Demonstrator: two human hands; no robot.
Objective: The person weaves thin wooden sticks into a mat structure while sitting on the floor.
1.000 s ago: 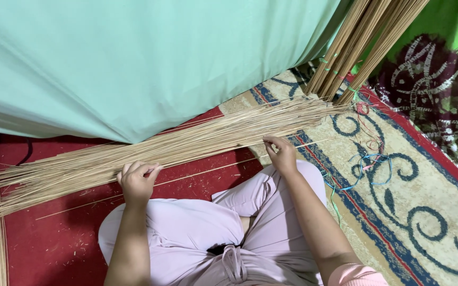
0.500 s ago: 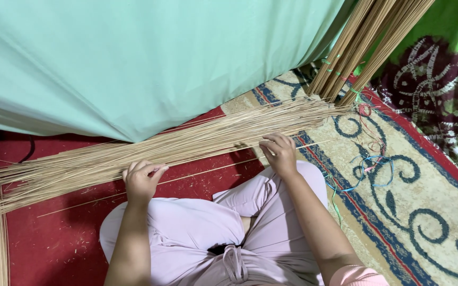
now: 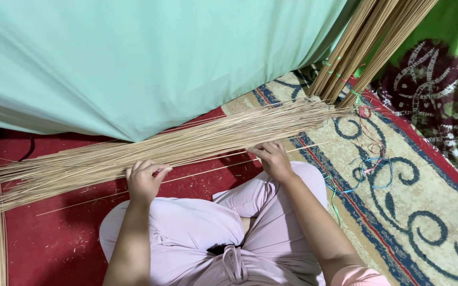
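**Grip on one thin stick: where it can fail**

Grip of both hands is nearly closed on thin sticks. The left hand curls its fingers over the near edge of the long stick bundle, and the right hand pinches with the fingertips at the same edge, further along toward the carpet. I cannot tell exactly how many sticks each hand has; it looks like one or very few.

The stick bundle lies on the red mat, in front of the person's knees, and runs slantwise from the left border of the view to the patterned carpet. One single stick lies apart, just on the knee side of the bundle.

In my judgement, the main risks are these:

- The sticks are thin and long. If the two hands pull in different directions, the stick can bend and snap between them.
- The sticks lie very close together, so the fingertips can take two sticks in place of one, or drag neighbours out of line and spread the bundle.
- On the far side of the bundle hangs the pale green cloth, touching or almost touching it. A lifted stick can catch in its folds.
- At the right end of the bundle, coloured strings lie on the carpet, and tied upright bundles lean above that end. A stick end can tangle or knock there.
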